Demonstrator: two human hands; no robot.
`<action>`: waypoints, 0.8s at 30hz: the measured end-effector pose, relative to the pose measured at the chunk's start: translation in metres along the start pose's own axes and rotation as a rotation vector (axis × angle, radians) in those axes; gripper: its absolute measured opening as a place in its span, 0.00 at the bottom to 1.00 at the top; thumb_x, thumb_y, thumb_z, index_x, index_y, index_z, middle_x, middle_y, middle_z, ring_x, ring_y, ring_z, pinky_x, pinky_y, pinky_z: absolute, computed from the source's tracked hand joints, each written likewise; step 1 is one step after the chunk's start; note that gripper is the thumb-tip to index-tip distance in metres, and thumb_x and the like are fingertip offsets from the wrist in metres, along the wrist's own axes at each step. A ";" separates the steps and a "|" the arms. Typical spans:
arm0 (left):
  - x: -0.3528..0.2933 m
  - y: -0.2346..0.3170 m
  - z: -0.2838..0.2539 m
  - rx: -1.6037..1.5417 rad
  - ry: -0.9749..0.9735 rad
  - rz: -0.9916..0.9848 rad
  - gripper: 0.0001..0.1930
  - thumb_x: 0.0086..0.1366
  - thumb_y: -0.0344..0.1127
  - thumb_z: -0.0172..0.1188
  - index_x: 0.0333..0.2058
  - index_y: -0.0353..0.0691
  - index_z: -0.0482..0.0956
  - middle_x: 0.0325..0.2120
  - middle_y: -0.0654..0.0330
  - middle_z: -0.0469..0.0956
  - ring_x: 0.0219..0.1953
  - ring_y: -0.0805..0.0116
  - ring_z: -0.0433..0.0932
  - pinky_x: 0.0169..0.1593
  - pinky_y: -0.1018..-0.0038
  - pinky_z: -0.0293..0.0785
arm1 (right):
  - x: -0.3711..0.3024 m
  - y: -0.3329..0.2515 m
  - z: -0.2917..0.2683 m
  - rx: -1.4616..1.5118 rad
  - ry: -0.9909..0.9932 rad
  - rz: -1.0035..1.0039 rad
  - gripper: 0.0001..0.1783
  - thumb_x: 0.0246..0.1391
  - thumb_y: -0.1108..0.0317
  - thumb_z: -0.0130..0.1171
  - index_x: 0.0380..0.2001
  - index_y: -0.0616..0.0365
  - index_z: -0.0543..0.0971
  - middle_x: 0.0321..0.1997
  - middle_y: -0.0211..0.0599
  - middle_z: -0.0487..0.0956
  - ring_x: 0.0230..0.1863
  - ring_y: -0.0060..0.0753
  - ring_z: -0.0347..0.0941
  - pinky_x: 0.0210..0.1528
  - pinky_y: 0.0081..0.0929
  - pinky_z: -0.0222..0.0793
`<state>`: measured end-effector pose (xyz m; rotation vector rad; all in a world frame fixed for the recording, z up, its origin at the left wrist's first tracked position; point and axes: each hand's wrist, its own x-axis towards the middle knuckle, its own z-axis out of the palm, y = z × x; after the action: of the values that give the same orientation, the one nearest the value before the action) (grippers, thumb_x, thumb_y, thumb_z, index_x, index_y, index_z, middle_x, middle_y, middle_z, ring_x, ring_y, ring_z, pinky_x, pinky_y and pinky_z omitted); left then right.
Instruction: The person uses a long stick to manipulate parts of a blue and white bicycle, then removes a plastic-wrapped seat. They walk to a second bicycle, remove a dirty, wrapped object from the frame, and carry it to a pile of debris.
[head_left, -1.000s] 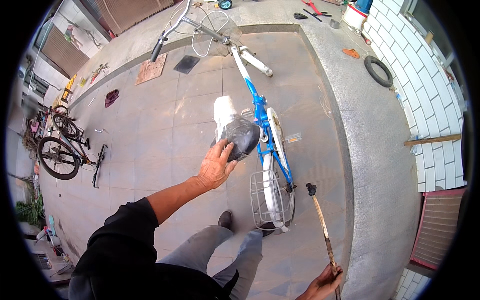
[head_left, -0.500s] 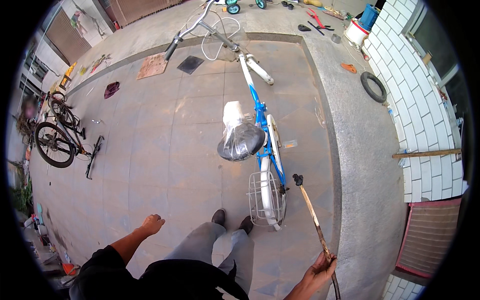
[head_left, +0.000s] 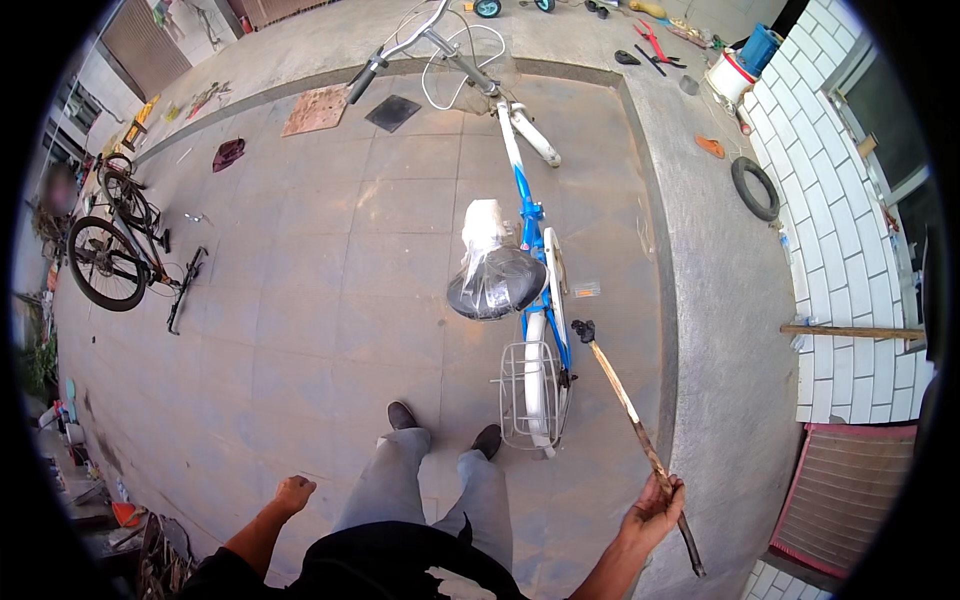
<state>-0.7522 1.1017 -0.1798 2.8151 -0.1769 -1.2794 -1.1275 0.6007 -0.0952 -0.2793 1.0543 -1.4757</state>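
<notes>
Since the earlier frames the left hand (head_left: 293,493) has been drawn off the wrapped black saddle (head_left: 497,283) and dropped to about 7 o'clock, where it is now loosely curled and grasping nothing. The long thin stick (head_left: 635,430) is gripped near its lower end by the closed right hand (head_left: 652,512) at 5 o'clock, its dark head pointed towards 11 o'clock, just beside the blue and white bicycle's (head_left: 528,215) rear wheel and wire basket (head_left: 527,392). So the bicycle is left standing untouched, with a dark bicycle (head_left: 112,250) at 9 o'clock and a loose tyre (head_left: 755,187) at 2 o'clock.
</notes>
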 end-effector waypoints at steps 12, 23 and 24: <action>0.063 -0.084 -0.053 -0.227 0.011 -0.027 0.22 0.60 0.48 0.54 0.40 0.34 0.80 0.41 0.44 0.79 0.48 0.48 0.76 0.54 0.62 0.69 | -0.102 0.062 0.117 -0.016 -0.226 -0.005 0.11 0.60 0.69 0.54 0.40 0.67 0.75 0.40 0.42 0.80 0.44 0.35 0.78 0.54 0.34 0.76; 0.066 -0.222 -0.068 -0.794 0.062 -0.321 0.22 0.60 0.43 0.55 0.41 0.27 0.79 0.31 0.44 0.81 0.34 0.57 0.81 0.42 0.64 0.75 | -0.214 0.204 0.268 -0.107 -0.398 0.241 0.10 0.60 0.66 0.55 0.39 0.63 0.75 0.37 0.38 0.79 0.42 0.34 0.78 0.54 0.37 0.74; 0.056 -0.238 -0.063 -0.830 0.068 -0.354 0.22 0.60 0.43 0.55 0.41 0.26 0.78 0.31 0.44 0.81 0.33 0.58 0.80 0.42 0.64 0.75 | -0.223 0.224 0.280 -0.129 -0.434 0.273 0.11 0.59 0.66 0.56 0.38 0.63 0.75 0.37 0.38 0.80 0.42 0.35 0.78 0.55 0.38 0.74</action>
<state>-0.6480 1.3306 -0.2011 2.1912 0.7118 -0.9702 -0.7284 0.7110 -0.0140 -0.5020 0.7981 -1.0422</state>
